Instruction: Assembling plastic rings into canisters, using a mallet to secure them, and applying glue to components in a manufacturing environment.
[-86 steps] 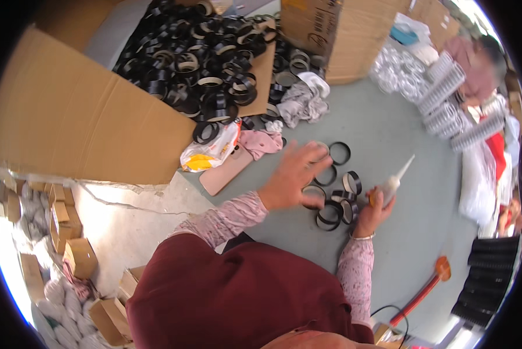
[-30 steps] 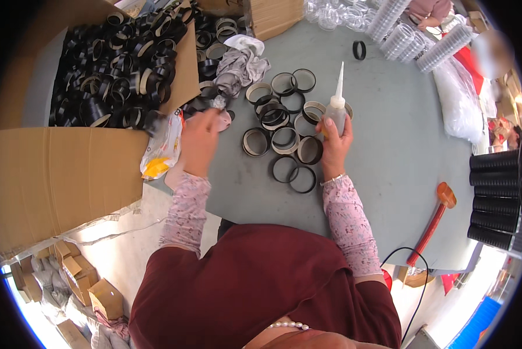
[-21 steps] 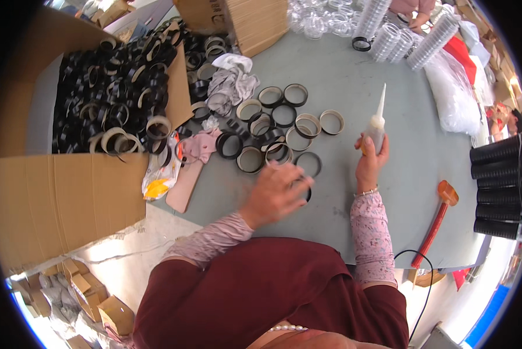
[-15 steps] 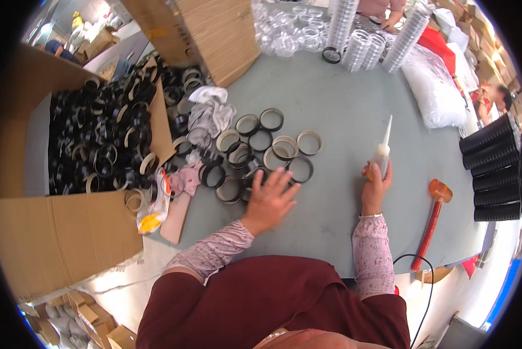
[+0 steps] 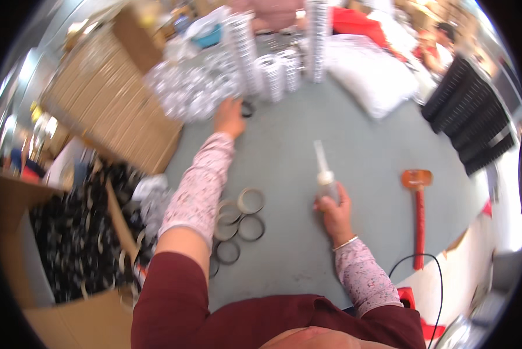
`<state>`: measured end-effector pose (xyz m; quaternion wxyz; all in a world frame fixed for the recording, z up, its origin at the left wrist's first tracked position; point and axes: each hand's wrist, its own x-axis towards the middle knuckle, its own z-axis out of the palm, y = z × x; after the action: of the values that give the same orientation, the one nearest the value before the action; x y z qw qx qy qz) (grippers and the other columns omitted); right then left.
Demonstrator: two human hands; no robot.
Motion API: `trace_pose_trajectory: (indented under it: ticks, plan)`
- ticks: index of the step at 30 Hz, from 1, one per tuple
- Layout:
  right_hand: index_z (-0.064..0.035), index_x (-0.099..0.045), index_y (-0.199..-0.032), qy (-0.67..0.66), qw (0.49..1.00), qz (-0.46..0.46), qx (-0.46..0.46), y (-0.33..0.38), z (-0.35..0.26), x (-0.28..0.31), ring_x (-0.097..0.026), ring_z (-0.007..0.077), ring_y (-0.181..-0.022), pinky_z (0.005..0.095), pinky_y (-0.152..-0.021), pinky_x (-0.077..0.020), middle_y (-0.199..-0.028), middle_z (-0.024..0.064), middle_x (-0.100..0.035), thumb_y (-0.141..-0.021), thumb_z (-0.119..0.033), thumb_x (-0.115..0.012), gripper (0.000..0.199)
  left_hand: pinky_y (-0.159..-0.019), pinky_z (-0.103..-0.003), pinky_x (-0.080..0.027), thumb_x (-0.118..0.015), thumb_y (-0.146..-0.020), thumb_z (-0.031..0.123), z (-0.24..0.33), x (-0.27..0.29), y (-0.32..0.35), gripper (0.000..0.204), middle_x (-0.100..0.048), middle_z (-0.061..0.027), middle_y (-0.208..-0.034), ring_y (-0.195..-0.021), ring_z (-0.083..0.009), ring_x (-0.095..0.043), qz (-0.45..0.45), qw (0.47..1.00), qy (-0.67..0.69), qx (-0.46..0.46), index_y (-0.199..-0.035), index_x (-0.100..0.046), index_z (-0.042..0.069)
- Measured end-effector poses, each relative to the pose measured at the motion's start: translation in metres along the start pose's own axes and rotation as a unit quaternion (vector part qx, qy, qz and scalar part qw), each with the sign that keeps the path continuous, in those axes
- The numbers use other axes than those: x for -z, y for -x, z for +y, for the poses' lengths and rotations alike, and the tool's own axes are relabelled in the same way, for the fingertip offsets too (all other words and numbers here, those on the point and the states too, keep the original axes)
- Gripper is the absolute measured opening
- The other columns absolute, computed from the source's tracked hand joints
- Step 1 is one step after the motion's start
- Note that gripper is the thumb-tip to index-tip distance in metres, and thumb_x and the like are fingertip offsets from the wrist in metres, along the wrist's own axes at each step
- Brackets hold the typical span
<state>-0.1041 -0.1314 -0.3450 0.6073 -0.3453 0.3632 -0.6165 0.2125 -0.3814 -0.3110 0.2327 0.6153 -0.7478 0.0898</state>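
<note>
My right hand (image 5: 335, 212) is wrapped round a translucent squeeze bottle (image 5: 326, 181) with a long thin nozzle pointing away from me. Far across the table, my stretched left arm brings my left hand (image 5: 230, 119) to the edge of a heap of clear plastic rings (image 5: 197, 87). Just right of that hand lies a single black ring (image 5: 248, 109); motion smears the fingers, so whether they touch it is unclear. Several black rings with pale inner faces, one of them a separate ring (image 5: 251, 227), lie on the grey table (image 5: 290, 250) right of my left forearm, which hides others.
Tall stacks of clear rings (image 5: 271, 78) stand at the back, a person beyond them. At right are a white plastic bag (image 5: 371, 75), black ribbed stacks (image 5: 470, 113) and a mallet (image 5: 418, 180) with a red handle. A cardboard box (image 5: 57, 326) of black rings stands left.
My left hand has moved from the black rings near me to the clear heap at the back. The view has shifted; my right hand still holds the squeeze bottle.
</note>
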Motion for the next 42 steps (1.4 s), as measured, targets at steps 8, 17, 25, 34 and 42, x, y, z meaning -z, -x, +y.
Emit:
trace_pose_trajectory:
  ticks: [8,17,25,34,42]
  plan:
    - [-0.0021,-0.055,-0.129,0.048,0.998,-0.033,-0.004,-0.001,-0.015,-0.012,-0.060,0.0110,-0.076,0.0274,-0.071,-0.0515,-0.089,0.0030,-0.062,-0.089,-0.016,-0.072,0.046,-0.068,-0.042,-0.050,-0.063,-0.094,0.021,0.042,0.030,0.044,0.018,-0.062,-0.0100,-0.077,-0.072,-0.0268,-0.061,-0.062,0.983,0.170,0.002,-0.095,-0.065,0.003]
    - [-0.0020,-0.052,-0.133,-0.012,0.996,-0.088,0.005,-0.005,-0.005,-0.003,-0.057,0.0129,-0.076,0.0297,-0.073,-0.0489,-0.087,0.0028,-0.058,-0.093,-0.022,-0.068,0.048,-0.061,-0.038,-0.060,-0.055,-0.103,0.029,0.163,0.183,0.352,0.027,-0.064,-0.0069,-0.075,-0.064,-0.0172,-0.064,-0.419,0.540,0.593,0.425,-0.094,-0.063,0.005]
    - [-0.0109,-0.037,-0.135,-0.091,0.983,-0.156,0.013,0.013,-0.014,-0.013,-0.057,0.0151,-0.075,0.0321,-0.068,-0.0486,-0.095,0.0081,-0.060,-0.091,-0.019,-0.069,0.055,-0.052,-0.035,-0.048,-0.055,-0.102,0.027,0.144,0.205,0.418,0.027,-0.060,-0.0066,-0.068,-0.056,-0.0154,-0.058,-0.193,0.861,0.342,0.324,-0.096,-0.062,0.002]
    - [-0.0075,-0.061,-0.119,-0.317,0.938,-0.124,-0.059,0.147,-0.028,0.001,-0.045,0.0122,-0.072,0.0278,-0.068,-0.0388,-0.122,0.0072,-0.060,-0.080,-0.029,-0.077,0.048,-0.099,-0.045,-0.045,-0.083,-0.073,0.039,0.196,0.209,0.427,0.083,-0.049,-0.0190,-0.133,-0.119,-0.0379,-0.051,-0.098,0.973,0.165,0.127,-0.140,-0.048,0.003]
    - [-0.0072,-0.052,-0.130,-0.284,0.954,-0.086,-0.051,0.185,-0.049,-0.006,-0.051,0.0135,-0.075,0.0285,-0.065,-0.0425,-0.113,0.0084,-0.059,-0.079,-0.039,-0.079,0.065,-0.085,-0.041,-0.054,-0.080,-0.079,0.031,0.175,0.198,0.412,0.070,-0.054,-0.0135,-0.123,-0.104,-0.0327,-0.060,-0.107,0.945,0.282,0.124,-0.136,-0.051,0.003]
